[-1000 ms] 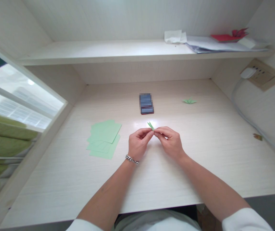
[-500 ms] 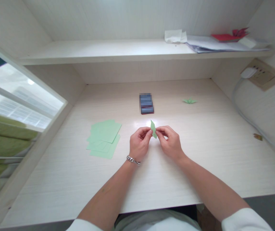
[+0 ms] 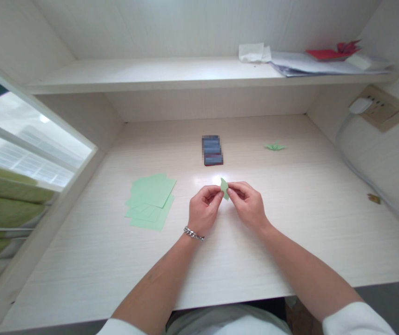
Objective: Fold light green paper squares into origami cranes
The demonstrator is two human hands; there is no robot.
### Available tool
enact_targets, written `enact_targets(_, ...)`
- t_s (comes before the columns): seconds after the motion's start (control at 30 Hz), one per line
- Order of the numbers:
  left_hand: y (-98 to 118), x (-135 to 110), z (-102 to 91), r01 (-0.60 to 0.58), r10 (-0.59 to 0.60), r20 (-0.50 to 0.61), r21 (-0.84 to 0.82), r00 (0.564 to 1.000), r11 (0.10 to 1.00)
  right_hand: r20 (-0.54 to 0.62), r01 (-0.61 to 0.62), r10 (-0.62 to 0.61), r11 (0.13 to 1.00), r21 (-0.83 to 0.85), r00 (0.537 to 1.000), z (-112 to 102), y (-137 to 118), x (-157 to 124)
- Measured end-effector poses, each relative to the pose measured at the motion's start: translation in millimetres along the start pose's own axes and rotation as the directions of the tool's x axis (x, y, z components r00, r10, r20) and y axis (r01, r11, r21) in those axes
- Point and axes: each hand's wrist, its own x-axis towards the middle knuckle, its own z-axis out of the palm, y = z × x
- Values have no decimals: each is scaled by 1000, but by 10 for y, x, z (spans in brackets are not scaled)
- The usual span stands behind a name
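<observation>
A small folded piece of green paper [image 3: 224, 188] is held up between my two hands, just above the desk. My left hand [image 3: 204, 208] pinches its left edge between thumb and fingers; a silver chain bracelet circles that wrist. On the other side, my right hand [image 3: 246, 203] pinches the right edge. Fingertips cover part of the paper, so its full folded shape is hidden. To the left lies a loose pile of green paper sheets [image 3: 152, 190]. A finished-looking green paper crane [image 3: 275, 147] rests on the desk at the back right.
A phone [image 3: 212, 150] with a blurred screen lies beyond my hands. Papers [image 3: 311, 64] and a red folded paper [image 3: 349, 46] sit on the shelf above. At the right wall, a white plug with a cable [image 3: 351, 165] hangs from a socket, near a small brown scrap [image 3: 374, 198].
The folded green paper has turned slightly and shows a shorter, broader outline. Both hands have shifted a little to the right, still pinching it.
</observation>
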Motion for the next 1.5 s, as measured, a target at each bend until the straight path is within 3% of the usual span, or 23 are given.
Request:
enact_targets(0.33,7,37,-12,60,-60,-1,-75,998,995,30,-155,152,973,173,988,16,138,63)
enact_targets(0.77,43,16,-19,11,-10,-38,28,999,1000,-19,-113,117,985,132,993,26,91,30)
enact_targets(0.97,43,-20,16,-37,40,-39,73,998,997,11,-160,162,963,216,987,32,129,38)
enact_targets(1.13,67,-25,-16,-119,132,-39,237,991,964,115,-290,266,898,332,957,46,132,51)
enact_targets(1.27,101,-31,-29,-236,239,34,340,971,910,139,-368,341,841,396,930,56,112,67)
enact_targets(1.33,92,-37,-16,-233,232,43,311,972,921,159,-406,375,806,430,913,58,108,73)
enact_targets(1.5,22,-12,10,-80,83,-64,44,995,996,224,-524,483,680,512,846,39,108,78)
